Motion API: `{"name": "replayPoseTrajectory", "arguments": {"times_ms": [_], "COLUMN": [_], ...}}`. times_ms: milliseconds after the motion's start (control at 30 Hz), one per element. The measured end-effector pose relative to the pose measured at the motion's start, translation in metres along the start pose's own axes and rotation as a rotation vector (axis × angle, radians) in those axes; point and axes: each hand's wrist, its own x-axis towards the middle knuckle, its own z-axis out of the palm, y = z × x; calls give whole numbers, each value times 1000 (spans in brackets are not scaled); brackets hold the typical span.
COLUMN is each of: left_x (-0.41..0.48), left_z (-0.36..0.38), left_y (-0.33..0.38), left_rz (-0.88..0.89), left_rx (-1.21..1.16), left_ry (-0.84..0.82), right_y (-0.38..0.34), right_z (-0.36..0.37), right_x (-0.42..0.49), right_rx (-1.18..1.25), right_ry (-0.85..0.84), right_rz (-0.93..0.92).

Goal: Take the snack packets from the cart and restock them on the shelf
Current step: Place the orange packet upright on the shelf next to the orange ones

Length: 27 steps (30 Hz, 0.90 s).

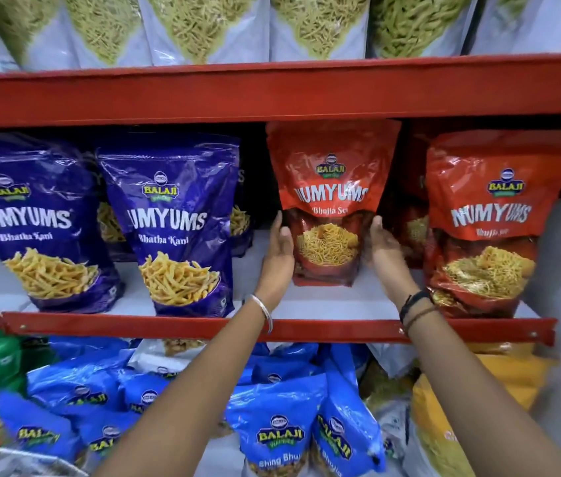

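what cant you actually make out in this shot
- Head view: the cart is out of frame.
- Right hand: blurred; contact with the red packet unclear.
- Packets behind it: hidden in shadow.
- Top-shelf packets: names cut off by the top edge.

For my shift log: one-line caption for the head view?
Both hands flank a red Bhujia Sev packet on the middle shelf.
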Motion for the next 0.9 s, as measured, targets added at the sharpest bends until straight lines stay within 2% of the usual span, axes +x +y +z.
{"name": "replayPoseTrajectory", "arguments": {"times_ms": [100,167,267,400,533,667,900], "left_x": [-7,-10,-16,-27,-48,-68,-91], "left_z": [4,3,-3,-12,-23,-31,-40], "left_y": [-6,-5,2,3,9,20,43], "left_rz": [-94,-105,-174,-201,-214,-223,-190], "left_rx": [26,90,60,68,50,29,58], "left_ry": [-187,-218,-271,-296,-347,-390,-357], "right_y": [4,3,0,-4,-6,-8,-18], "right_z": [5,6,3,-6,-18,-28,-20], "right_x": [-10,-14,-24,-41,-64,-84,-105], "right_rx": [1,-23,-48,-22,62,45,9], "right_ry": [-85,-61,-25,-4,-59,-55,0], "right_rz": [98,102,127,123,123,105,106]}}
